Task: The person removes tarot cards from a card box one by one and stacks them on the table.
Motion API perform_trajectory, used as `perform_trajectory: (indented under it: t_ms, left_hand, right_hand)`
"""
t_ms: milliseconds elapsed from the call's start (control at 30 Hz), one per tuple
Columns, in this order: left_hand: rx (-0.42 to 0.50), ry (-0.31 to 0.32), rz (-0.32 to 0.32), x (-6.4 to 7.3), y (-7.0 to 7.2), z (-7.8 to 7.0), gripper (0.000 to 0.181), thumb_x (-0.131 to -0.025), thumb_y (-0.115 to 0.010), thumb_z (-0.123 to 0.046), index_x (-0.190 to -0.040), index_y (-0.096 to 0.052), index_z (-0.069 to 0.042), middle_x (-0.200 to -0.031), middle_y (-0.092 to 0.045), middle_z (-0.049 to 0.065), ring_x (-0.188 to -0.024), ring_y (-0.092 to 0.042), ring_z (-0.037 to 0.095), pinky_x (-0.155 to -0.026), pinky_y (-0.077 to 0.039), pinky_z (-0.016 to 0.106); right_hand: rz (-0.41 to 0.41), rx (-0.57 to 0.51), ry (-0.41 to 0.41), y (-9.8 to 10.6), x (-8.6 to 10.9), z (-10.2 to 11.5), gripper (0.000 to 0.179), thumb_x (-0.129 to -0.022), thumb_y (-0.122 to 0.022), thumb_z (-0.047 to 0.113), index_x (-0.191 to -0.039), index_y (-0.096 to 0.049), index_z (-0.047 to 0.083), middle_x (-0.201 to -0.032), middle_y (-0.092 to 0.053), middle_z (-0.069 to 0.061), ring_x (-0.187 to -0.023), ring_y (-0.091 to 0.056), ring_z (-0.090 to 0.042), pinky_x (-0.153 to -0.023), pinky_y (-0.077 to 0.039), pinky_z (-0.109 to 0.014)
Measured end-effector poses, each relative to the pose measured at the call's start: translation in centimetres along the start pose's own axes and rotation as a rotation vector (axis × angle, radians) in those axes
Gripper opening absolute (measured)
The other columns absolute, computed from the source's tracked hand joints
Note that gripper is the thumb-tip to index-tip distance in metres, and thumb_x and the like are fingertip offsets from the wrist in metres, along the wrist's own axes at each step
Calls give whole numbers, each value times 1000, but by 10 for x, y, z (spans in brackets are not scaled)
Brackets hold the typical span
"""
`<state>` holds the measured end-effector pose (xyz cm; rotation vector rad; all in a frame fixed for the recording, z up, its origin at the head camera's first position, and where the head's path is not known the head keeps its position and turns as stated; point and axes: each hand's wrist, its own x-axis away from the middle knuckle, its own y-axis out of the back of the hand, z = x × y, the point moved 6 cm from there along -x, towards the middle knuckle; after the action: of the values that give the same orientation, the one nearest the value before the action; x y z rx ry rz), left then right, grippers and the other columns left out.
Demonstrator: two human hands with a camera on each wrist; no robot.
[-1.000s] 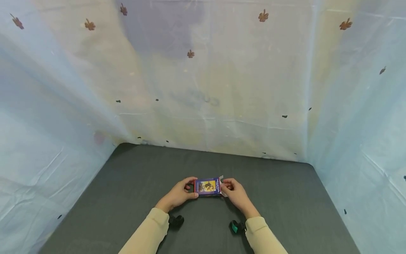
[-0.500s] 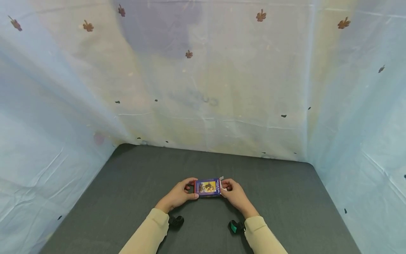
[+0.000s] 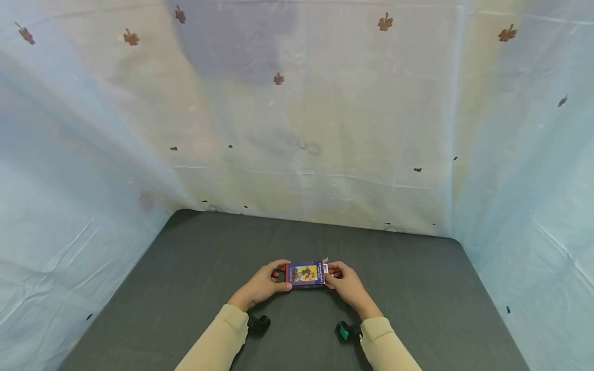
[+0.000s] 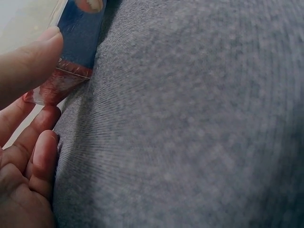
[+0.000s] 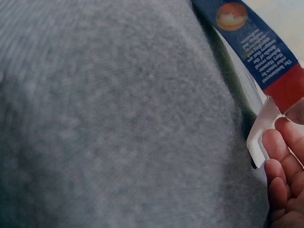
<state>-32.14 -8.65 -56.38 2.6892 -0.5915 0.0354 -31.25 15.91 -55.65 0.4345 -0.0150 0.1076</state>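
A small blue-and-red card box (image 3: 304,273) with a yellow picture on its face lies sideways between the two hands, low over the grey cloth. My left hand (image 3: 263,282) grips its left end, thumb on the near edge and fingers behind. Clear film (image 4: 50,90) wraps that red end in the left wrist view. At the other end, my right hand (image 3: 345,284) pinches the box where its end is open. A white flap (image 5: 261,135) juts out beside the right fingers (image 5: 278,142). The box's contents are hidden.
Dark grey cloth (image 3: 297,335) covers the table. A pale patterned curtain (image 3: 301,129) stands behind it and along both sides. Black wrist devices (image 3: 258,324) sit below both hands, near the cream sleeves (image 3: 215,337).
The right fingers have shifted slightly at the open end, and a white and blue patch now shows beside them. The left hand keeps its grip; the box has barely moved.
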Motion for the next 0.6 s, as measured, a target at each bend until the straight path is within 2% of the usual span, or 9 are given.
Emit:
perform_trajectory:
  t_ms: [200, 367, 500, 600]
  left_hand:
    - [3, 0, -1, 2, 0, -1, 64, -84, -77, -30, -141, -47, -24, -130, -49, 3, -106, -43, 23, -86, -38, 41]
    - [-5, -6, -3, 3, -1, -2, 67, -86, -74, -30, -145, -43, -21, -132, -46, 5, -107, -42, 24, -87, -38, 42]
    - [-5, -6, -5, 2, -2, -2, 67, -87, -73, -30, -146, -42, -21, -133, -45, 6, -108, -41, 24, -87, -37, 43]
    - [-4, -5, -10, 3, 0, -1, 66, -87, -74, -29, -145, -43, -22, -133, -46, 6, -108, -41, 25, -87, -37, 44]
  right_hand:
    - [-29, -18, 3, 2, 4, -1, 22, -93, -66, 23, -110, -62, 10, -97, -58, -5, -87, -52, -21, -68, -48, -32]
    - [-106, -75, 1, 10, 7, -5, 18, -94, -66, 20, -106, -63, 8, -93, -60, -7, -81, -53, -21, -65, -46, -31]
    - [-175, -117, -53, 19, 10, -13, 19, -94, -65, 19, -107, -62, 6, -92, -65, -6, -79, -57, -20, -65, -47, -31]
    - [-195, -161, -92, 24, 13, -17, 22, -94, -65, 19, -109, -60, 3, -90, -68, -8, -77, -62, -20, -67, -50, -32]
